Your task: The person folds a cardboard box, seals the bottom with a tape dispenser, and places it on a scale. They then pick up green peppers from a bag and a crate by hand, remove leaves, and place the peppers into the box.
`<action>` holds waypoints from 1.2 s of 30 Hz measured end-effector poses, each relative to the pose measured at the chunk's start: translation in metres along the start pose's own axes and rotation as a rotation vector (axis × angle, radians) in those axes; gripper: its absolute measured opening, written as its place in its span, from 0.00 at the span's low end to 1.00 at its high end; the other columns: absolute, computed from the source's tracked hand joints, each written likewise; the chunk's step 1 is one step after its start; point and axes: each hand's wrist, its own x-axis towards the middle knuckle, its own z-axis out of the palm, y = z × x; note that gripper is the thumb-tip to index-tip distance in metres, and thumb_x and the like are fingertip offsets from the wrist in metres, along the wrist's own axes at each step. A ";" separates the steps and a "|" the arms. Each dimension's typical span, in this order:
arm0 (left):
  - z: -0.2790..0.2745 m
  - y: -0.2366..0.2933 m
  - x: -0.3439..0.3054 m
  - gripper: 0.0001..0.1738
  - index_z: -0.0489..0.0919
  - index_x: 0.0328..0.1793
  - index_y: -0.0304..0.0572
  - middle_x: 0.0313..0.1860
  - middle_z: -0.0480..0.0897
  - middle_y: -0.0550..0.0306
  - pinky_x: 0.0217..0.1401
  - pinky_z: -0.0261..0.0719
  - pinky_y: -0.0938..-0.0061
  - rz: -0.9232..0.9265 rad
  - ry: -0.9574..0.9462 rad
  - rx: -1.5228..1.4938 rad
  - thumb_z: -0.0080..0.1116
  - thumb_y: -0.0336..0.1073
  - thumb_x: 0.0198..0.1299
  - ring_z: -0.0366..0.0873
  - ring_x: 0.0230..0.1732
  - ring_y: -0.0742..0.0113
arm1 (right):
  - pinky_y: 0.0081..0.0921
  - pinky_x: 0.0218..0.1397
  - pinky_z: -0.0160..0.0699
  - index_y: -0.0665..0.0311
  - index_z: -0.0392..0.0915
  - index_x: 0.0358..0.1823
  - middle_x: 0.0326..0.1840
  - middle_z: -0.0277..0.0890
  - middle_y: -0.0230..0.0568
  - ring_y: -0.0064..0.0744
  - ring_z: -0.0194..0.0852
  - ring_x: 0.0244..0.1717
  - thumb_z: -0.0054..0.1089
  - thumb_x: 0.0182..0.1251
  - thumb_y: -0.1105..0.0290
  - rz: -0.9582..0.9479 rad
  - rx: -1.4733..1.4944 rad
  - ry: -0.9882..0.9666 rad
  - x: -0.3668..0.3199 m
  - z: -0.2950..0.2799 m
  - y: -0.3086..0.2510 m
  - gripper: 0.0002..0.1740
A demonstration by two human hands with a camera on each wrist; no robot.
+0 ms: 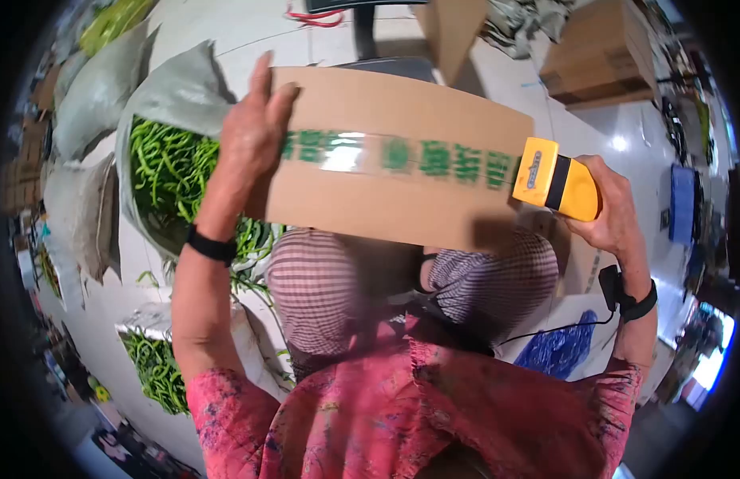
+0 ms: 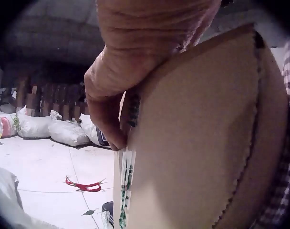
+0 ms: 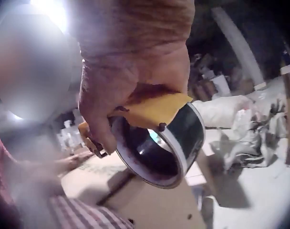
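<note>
A cardboard box (image 1: 338, 195) lies over the person's knees, a strip of clear tape with green print (image 1: 394, 153) along its upper face. The left hand (image 1: 254, 132) holds the box's left end; in the left wrist view that hand (image 2: 135, 62) bends its fingers over the edge beside the tape. The right hand (image 1: 613, 211) grips a yellow tape dispenser (image 1: 579, 191) at the box's right end, where the printed strip meets it. In the right wrist view the right hand (image 3: 130, 71) is curled round the dispenser (image 3: 154, 109), with a tape roll (image 3: 190, 133) in it.
Left of the box stands an open sack (image 1: 182, 88) of green peppers (image 1: 166, 164), with more sacks behind. A white box (image 1: 146, 315) of peppers is lower left. Another carton (image 1: 597, 60) stands at upper right; blue plastic (image 1: 557, 347) lies lower right.
</note>
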 end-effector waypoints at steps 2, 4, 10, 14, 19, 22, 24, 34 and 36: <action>0.003 -0.004 0.002 0.36 0.54 0.77 0.49 0.49 0.80 0.27 0.55 0.74 0.51 0.014 0.017 -0.029 0.45 0.54 0.68 0.76 0.51 0.28 | 0.34 0.45 0.78 0.64 0.74 0.46 0.37 0.78 0.50 0.52 0.80 0.39 0.69 0.39 0.71 0.018 0.008 0.012 -0.019 0.002 0.021 0.27; 0.003 -0.002 0.003 0.36 0.55 0.77 0.51 0.51 0.79 0.26 0.57 0.73 0.54 -0.018 0.000 -0.083 0.46 0.56 0.68 0.75 0.55 0.29 | 0.35 0.46 0.78 0.63 0.73 0.46 0.38 0.78 0.49 0.52 0.80 0.39 0.70 0.37 0.73 0.011 0.048 0.042 -0.033 0.010 0.037 0.28; 0.001 0.008 -0.001 0.35 0.56 0.78 0.54 0.56 0.77 0.29 0.60 0.72 0.58 -0.037 -0.011 -0.074 0.43 0.57 0.70 0.75 0.58 0.33 | 0.35 0.46 0.79 0.61 0.73 0.47 0.41 0.80 0.47 0.50 0.81 0.41 0.74 0.39 0.73 -0.001 0.129 0.028 -0.035 0.022 0.050 0.29; 0.003 0.001 0.002 0.35 0.56 0.78 0.52 0.58 0.77 0.30 0.61 0.72 0.59 -0.017 -0.001 -0.065 0.43 0.57 0.70 0.74 0.61 0.35 | 0.34 0.46 0.80 0.60 0.73 0.47 0.41 0.80 0.45 0.47 0.82 0.42 0.78 0.40 0.73 -0.006 0.131 0.029 -0.031 0.036 0.061 0.29; 0.000 0.016 0.001 0.33 0.57 0.78 0.52 0.57 0.78 0.31 0.57 0.74 0.62 -0.108 -0.031 -0.074 0.40 0.57 0.71 0.79 0.56 0.43 | 0.33 0.45 0.80 0.61 0.72 0.48 0.42 0.79 0.44 0.47 0.82 0.42 0.78 0.41 0.73 -0.026 0.168 0.032 -0.027 0.055 0.084 0.30; 0.005 0.006 0.003 0.33 0.58 0.78 0.51 0.48 0.82 0.40 0.51 0.75 0.65 -0.005 0.052 -0.017 0.41 0.55 0.71 0.81 0.43 0.55 | 0.32 0.47 0.80 0.62 0.72 0.50 0.44 0.78 0.44 0.45 0.81 0.44 0.78 0.42 0.73 -0.167 0.237 0.066 -0.023 0.087 0.111 0.31; 0.004 0.009 0.003 0.32 0.58 0.78 0.52 0.51 0.81 0.39 0.53 0.75 0.65 -0.044 0.005 -0.018 0.41 0.54 0.71 0.82 0.45 0.56 | 0.30 0.50 0.79 0.63 0.72 0.52 0.46 0.77 0.44 0.43 0.80 0.47 0.76 0.44 0.75 -0.143 0.335 0.100 -0.027 0.104 0.117 0.31; 0.002 0.004 0.005 0.33 0.56 0.78 0.48 0.71 0.67 0.39 0.66 0.66 0.69 -0.017 -0.007 -0.042 0.40 0.52 0.72 0.71 0.67 0.53 | 0.39 0.43 0.77 0.63 0.69 0.50 0.39 0.76 0.49 0.53 0.77 0.41 0.69 0.44 0.75 0.063 0.231 0.097 -0.088 0.159 0.186 0.28; 0.002 0.003 0.005 0.33 0.56 0.79 0.49 0.71 0.68 0.39 0.63 0.68 0.69 -0.011 -0.015 -0.022 0.40 0.53 0.72 0.73 0.64 0.55 | 0.40 0.42 0.76 0.63 0.69 0.50 0.36 0.75 0.49 0.53 0.77 0.40 0.66 0.45 0.75 0.163 0.142 -0.022 -0.076 0.134 0.160 0.27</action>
